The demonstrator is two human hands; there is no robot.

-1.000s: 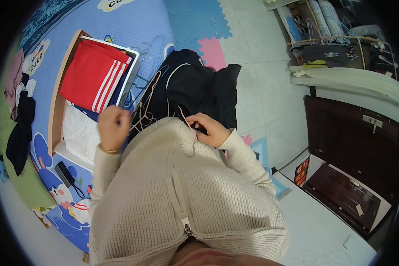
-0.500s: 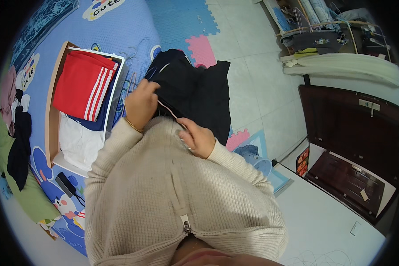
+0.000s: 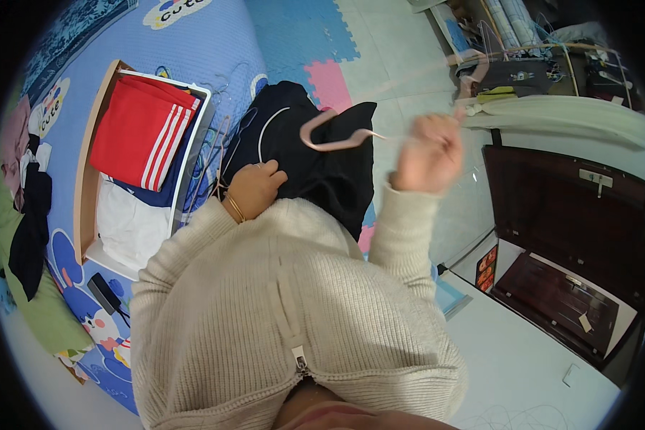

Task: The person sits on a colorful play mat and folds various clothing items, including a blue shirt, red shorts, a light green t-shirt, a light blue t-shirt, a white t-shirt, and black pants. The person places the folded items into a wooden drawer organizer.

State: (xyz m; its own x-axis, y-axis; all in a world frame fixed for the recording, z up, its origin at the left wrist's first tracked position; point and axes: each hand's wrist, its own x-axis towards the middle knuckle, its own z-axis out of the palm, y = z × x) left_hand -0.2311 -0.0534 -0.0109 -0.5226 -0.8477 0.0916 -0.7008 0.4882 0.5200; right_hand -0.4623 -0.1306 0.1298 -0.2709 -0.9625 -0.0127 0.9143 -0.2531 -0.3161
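Note:
A black garment [image 3: 315,154] lies spread on the blue bed cover in front of me. My left hand [image 3: 254,188] rests on its near edge, fingers curled against the cloth, a thin gold bangle on the wrist. My right hand [image 3: 428,152] is raised to the right, closed on a pink clothes hanger [image 3: 333,134] whose hook curls over the black garment. The hanger's far part is blurred.
A wooden tray [image 3: 86,172] on the left holds folded red clothes with white stripes [image 3: 140,129] and white cloth [image 3: 129,226]. Loose wire hangers [image 3: 218,154] lie beside it. A dark brown open case [image 3: 573,236] stands at the right, and foam floor tiles [image 3: 315,43] lie ahead.
My right hand has pulled the pink hanger out of the black garment and swung up to the right. My left hand dropped onto the garment's near edge.

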